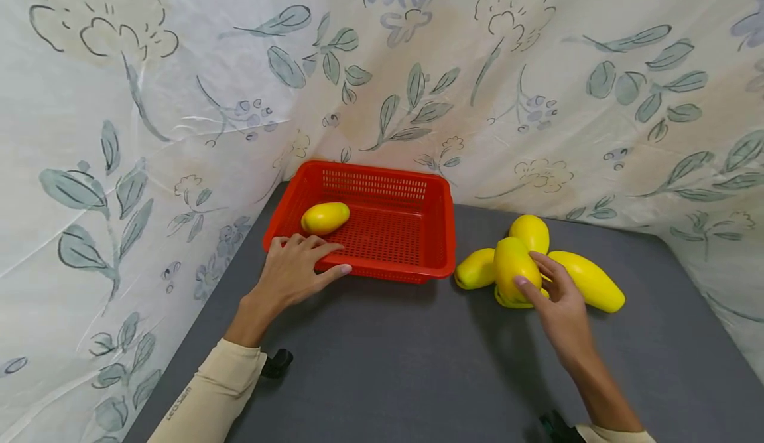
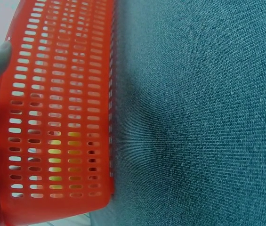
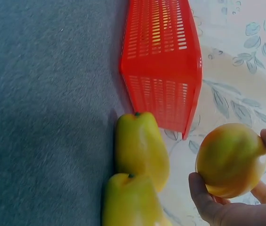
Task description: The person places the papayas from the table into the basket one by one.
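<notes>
My right hand point(image 1: 564, 314) holds a yellow papaya-like fruit point(image 1: 512, 267) between thumb and fingers. In the right wrist view the held fruit point(image 3: 231, 160) is raised off the table. Around and below it lie several similar fruits, among them a rounded one point(image 1: 530, 233) behind, one to the left point(image 1: 475, 269) and a long one point(image 1: 587, 280) to the right. My left hand point(image 1: 292, 270) rests on the near left rim of a red plastic basket point(image 1: 394, 270), fingers extended over the edge. Inside the basket, at its left, lies one yellow fruit point(image 1: 325, 218).
The basket stands on a dark grey cloth-covered table point(image 1: 382, 363), close to the floral curtain point(image 1: 418, 98) behind. That curtain also runs along the left side. Bare grey surface lies in front of the basket and between the forearms.
</notes>
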The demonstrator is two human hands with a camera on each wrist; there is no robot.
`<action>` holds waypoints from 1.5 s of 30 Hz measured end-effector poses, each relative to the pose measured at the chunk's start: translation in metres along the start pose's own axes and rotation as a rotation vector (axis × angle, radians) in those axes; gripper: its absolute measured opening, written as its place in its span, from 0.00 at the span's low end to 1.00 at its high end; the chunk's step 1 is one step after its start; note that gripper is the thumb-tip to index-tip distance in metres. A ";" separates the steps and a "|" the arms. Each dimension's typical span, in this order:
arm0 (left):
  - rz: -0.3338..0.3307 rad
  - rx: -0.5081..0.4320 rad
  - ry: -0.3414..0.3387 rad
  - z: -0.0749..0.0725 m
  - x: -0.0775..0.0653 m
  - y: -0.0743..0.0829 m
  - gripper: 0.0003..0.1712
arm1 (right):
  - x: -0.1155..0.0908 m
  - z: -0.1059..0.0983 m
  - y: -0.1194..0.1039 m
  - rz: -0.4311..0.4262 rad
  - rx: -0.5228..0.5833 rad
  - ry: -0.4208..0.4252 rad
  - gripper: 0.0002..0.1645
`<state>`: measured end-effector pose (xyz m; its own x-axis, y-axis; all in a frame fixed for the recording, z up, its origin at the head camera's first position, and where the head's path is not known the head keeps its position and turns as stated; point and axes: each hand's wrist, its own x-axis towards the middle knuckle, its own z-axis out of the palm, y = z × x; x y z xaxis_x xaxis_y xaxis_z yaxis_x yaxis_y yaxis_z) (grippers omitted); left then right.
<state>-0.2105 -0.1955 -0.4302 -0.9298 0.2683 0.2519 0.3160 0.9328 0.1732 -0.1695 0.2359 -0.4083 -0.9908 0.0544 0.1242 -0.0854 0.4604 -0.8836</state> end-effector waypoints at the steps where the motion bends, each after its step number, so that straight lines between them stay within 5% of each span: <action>1: -0.001 -0.002 -0.001 0.000 0.000 0.000 0.36 | 0.001 0.001 -0.001 -0.009 0.010 -0.004 0.35; 30: 0.007 -0.003 0.010 0.000 0.000 -0.001 0.37 | 0.013 0.043 -0.037 -0.087 0.129 -0.071 0.33; 45: -0.003 0.015 0.005 0.002 0.001 0.003 0.37 | 0.019 0.057 -0.040 -0.082 0.318 -0.104 0.38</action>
<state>-0.2106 -0.1921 -0.4317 -0.9299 0.2642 0.2558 0.3101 0.9372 0.1594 -0.1911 0.1683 -0.3958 -0.9833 -0.0693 0.1682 -0.1773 0.1592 -0.9712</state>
